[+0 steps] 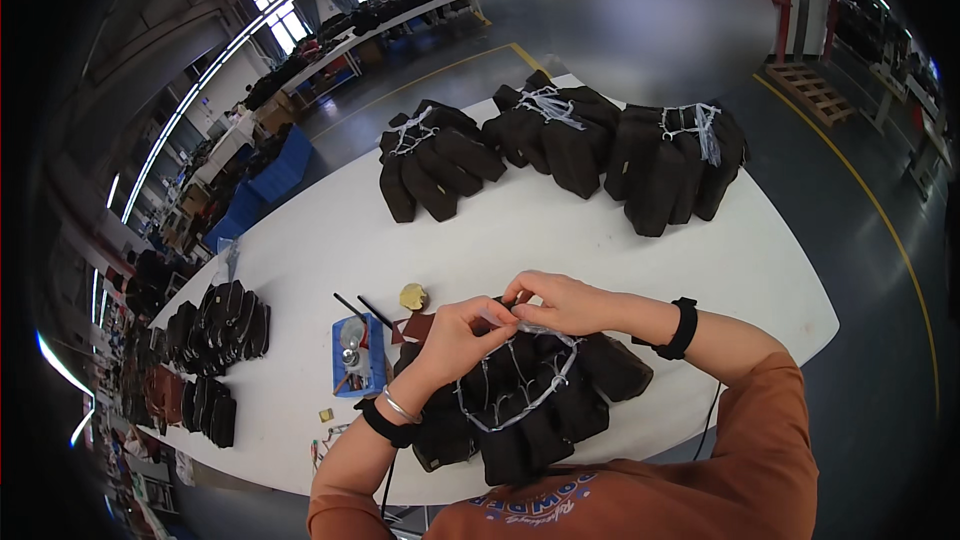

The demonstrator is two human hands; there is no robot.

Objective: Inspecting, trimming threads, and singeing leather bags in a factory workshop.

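A bundle of dark brown-black fabric pouches (530, 440) lies on the white table right in front of me. A loop of pale, translucent plastic strip (565, 377) runs around its top, with thin strands reaching down to the pouches. At the far side of this loop my left hand (462, 338) is closed, fingertips pinching the strip. My right hand (558, 302) meets it there, thumb and fingers also pinched on the strip. The fingertips nearly touch, and the exact spot they hold is partly hidden.
Three similar tied bundles (435, 160) stand along the table's far side. Left of my hands are a blue tray (347, 340) of small tools, a yellow roundish piece (412, 296) and red-brown scraps. Stacked dark pouches (218, 325) line the left edge of the white table (300, 260).
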